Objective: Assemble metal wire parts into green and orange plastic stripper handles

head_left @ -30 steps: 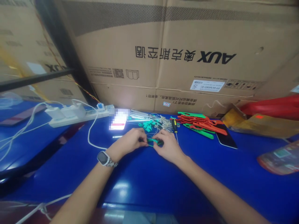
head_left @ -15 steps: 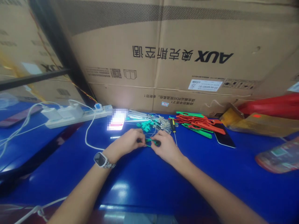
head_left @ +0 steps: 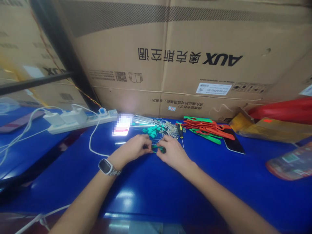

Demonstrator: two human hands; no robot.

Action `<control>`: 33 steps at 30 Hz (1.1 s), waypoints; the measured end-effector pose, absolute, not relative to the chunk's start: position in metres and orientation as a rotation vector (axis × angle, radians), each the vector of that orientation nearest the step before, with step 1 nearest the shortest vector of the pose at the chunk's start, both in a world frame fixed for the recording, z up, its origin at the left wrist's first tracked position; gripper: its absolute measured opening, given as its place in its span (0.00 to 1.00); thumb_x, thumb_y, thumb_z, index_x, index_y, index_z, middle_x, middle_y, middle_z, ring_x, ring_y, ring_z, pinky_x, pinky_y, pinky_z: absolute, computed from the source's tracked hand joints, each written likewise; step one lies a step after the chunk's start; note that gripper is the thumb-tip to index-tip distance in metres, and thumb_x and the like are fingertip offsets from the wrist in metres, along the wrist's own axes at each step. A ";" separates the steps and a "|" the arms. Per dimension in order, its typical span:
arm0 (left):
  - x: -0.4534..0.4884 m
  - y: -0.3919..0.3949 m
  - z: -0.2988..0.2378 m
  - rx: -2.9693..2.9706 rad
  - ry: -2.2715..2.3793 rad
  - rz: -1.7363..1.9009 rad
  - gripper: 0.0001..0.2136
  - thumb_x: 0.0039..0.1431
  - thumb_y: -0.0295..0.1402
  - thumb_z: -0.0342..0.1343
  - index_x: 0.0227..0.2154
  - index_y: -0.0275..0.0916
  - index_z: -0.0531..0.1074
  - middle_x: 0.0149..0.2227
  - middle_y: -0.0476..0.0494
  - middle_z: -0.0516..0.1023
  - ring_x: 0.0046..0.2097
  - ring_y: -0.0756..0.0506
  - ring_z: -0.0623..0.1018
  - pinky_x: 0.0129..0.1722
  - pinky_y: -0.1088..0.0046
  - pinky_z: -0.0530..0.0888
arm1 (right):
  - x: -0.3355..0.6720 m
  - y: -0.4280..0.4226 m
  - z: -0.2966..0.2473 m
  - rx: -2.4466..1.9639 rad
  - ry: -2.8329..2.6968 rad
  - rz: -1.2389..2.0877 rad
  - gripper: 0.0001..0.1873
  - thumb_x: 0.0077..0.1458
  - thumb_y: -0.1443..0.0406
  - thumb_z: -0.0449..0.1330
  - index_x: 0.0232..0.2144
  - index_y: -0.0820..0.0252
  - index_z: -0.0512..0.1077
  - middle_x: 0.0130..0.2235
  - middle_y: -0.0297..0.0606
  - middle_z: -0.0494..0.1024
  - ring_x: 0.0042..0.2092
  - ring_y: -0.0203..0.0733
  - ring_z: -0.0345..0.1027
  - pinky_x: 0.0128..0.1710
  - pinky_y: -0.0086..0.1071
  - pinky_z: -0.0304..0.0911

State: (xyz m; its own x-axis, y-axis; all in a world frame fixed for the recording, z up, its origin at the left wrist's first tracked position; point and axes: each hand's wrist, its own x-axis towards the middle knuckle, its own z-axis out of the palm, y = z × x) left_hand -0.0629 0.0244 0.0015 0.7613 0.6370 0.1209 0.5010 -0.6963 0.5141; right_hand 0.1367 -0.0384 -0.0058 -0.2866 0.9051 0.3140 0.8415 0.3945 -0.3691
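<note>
My left hand (head_left: 135, 148), with a watch on its wrist, and my right hand (head_left: 172, 151) meet over the blue table (head_left: 151, 188). Both pinch a small green plastic part (head_left: 156, 148) between their fingertips, low over the tabletop. Just behind them lie several loose teal plastic caps (head_left: 152, 131) and a bundle of thin wires with metal pins (head_left: 165, 126). A lit phone (head_left: 121, 125) rests to the left of that pile, and a small black-handled screwdriver (head_left: 181, 130) lies to its right.
Red and green flat plastic tools (head_left: 207, 128) are heaped at the back right beside a dark phone (head_left: 234, 144). A white power strip (head_left: 73, 122) with chargers and cables runs along the back left. Large cardboard boxes (head_left: 182, 55) wall off the far side.
My hands have drawn slightly closer together on the green part, my right hand sliding a little left. Everything else on the table lies as it did.
</note>
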 end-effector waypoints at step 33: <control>-0.053 0.015 0.009 2.646 0.854 0.353 0.08 0.63 0.27 0.56 0.34 0.41 0.80 0.39 0.46 0.75 0.38 0.47 0.77 0.39 0.73 0.70 | 0.127 -0.041 0.004 -1.681 -2.239 0.046 0.11 0.59 0.71 0.56 0.35 0.61 0.80 0.39 0.45 0.74 0.46 0.48 0.67 0.46 0.40 0.55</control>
State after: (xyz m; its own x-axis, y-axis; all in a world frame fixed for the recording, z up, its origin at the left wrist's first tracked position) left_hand -0.0534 0.0150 0.0093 0.7887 0.6009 0.1300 0.5170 -0.7627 0.3884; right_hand 0.1267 -0.0406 0.0044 -0.2422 0.9377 0.2490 0.9267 0.2996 -0.2268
